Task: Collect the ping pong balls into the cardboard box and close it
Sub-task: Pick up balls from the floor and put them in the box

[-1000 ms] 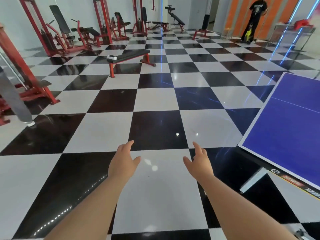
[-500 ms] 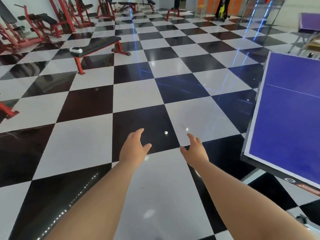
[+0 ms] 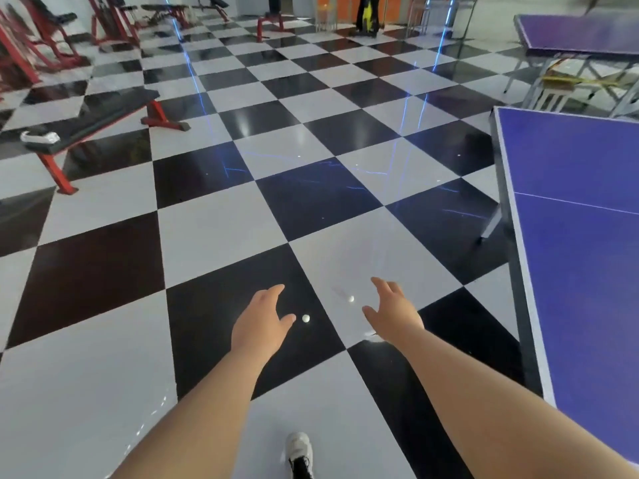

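Note:
Two white ping pong balls lie on the checkered floor in front of me. One ball [image 3: 306,318] rests on a black tile just right of my left hand [image 3: 261,324]. The other ball [image 3: 351,299] sits on a white tile just left of my right hand [image 3: 394,314]. Both hands reach forward and down, fingers spread, holding nothing. A further small white ball [image 3: 458,155] lies far off near the table's corner. No cardboard box is in view.
A blue ping pong table [image 3: 581,243] fills the right side, its dark edge close to my right arm. A red and black weight bench [image 3: 93,115] stands at the left. More gym machines line the back, and a person [image 3: 368,12] stands far off. My white shoe [image 3: 300,451] shows below.
I have moved forward and the view has tilted down. Both hands now sit beside the two balls, which were ahead of my fingertips before. My shoe has come into view.

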The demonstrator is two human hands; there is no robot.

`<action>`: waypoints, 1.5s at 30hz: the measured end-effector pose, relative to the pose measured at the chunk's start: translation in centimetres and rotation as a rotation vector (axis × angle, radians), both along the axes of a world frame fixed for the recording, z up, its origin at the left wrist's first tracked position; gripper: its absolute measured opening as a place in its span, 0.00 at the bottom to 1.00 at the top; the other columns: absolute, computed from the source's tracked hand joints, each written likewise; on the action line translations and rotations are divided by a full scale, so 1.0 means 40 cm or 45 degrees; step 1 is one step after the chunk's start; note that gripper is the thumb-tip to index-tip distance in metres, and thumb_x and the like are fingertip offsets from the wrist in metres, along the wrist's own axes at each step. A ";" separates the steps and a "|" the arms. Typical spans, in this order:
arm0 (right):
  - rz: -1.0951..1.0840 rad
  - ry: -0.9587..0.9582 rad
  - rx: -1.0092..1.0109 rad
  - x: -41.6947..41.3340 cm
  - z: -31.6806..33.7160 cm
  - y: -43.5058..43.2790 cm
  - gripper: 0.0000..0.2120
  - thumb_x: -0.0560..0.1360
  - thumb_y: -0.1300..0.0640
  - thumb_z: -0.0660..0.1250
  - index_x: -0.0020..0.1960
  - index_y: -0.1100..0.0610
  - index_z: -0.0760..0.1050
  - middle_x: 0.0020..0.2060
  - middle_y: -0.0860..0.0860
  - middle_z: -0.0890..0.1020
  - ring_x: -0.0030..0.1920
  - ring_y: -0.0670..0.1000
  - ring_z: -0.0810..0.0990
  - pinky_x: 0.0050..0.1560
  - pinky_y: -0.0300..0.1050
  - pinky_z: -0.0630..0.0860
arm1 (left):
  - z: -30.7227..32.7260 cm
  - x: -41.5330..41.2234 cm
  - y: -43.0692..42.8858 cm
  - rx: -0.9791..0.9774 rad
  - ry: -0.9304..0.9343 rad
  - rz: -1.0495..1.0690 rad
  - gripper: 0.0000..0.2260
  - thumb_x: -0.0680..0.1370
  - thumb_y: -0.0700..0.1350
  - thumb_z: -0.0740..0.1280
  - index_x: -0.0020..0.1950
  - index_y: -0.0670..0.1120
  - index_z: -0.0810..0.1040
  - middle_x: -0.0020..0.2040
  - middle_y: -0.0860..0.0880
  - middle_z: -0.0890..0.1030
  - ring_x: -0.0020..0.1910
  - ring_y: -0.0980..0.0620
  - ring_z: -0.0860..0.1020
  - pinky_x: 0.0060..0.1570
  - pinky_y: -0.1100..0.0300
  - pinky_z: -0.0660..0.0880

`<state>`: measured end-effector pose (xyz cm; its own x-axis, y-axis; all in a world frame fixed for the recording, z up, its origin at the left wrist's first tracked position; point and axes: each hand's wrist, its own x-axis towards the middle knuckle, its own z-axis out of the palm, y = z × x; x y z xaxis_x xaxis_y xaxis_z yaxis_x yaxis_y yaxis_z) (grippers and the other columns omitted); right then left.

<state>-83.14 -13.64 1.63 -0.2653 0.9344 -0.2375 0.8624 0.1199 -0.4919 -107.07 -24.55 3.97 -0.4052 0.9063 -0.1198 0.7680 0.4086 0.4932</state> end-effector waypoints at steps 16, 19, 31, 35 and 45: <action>-0.079 -0.104 -0.327 -0.201 -0.483 0.698 0.30 0.80 0.48 0.63 0.78 0.44 0.54 0.73 0.47 0.62 0.40 0.46 0.81 0.41 0.46 0.82 | -0.441 -0.218 0.782 -0.305 -0.286 0.046 0.30 0.77 0.55 0.71 0.77 0.56 0.65 0.70 0.53 0.72 0.65 0.54 0.76 0.58 0.53 0.78; -0.025 -0.155 -0.413 -0.229 -0.707 0.819 0.31 0.80 0.48 0.62 0.79 0.46 0.53 0.74 0.47 0.62 0.51 0.49 0.80 0.48 0.47 0.80 | -0.678 -0.238 0.882 -0.401 -0.284 0.153 0.30 0.77 0.55 0.72 0.76 0.56 0.66 0.70 0.53 0.73 0.63 0.53 0.77 0.55 0.52 0.80; 0.055 -0.327 -0.473 -0.313 -1.723 1.061 0.28 0.80 0.49 0.62 0.77 0.46 0.56 0.71 0.48 0.63 0.59 0.55 0.75 0.50 0.50 0.77 | -1.749 -0.311 1.067 -0.691 -0.253 0.207 0.30 0.77 0.53 0.72 0.76 0.54 0.66 0.68 0.50 0.73 0.53 0.52 0.77 0.47 0.55 0.76; -0.011 -0.398 -0.372 -0.343 -1.902 1.139 0.25 0.79 0.51 0.63 0.74 0.46 0.59 0.72 0.49 0.63 0.64 0.56 0.72 0.51 0.51 0.75 | -1.936 -0.320 1.083 -0.771 -0.100 0.073 0.31 0.76 0.56 0.71 0.76 0.55 0.63 0.70 0.51 0.69 0.54 0.49 0.77 0.44 0.54 0.76; 0.052 -0.467 -0.373 -0.366 -2.023 1.206 0.22 0.77 0.66 0.59 0.68 0.51 0.69 0.61 0.53 0.72 0.60 0.58 0.73 0.46 0.51 0.75 | -2.046 -0.320 1.107 -0.813 -0.045 0.076 0.13 0.78 0.42 0.68 0.62 0.48 0.79 0.52 0.52 0.73 0.44 0.52 0.75 0.37 0.56 0.77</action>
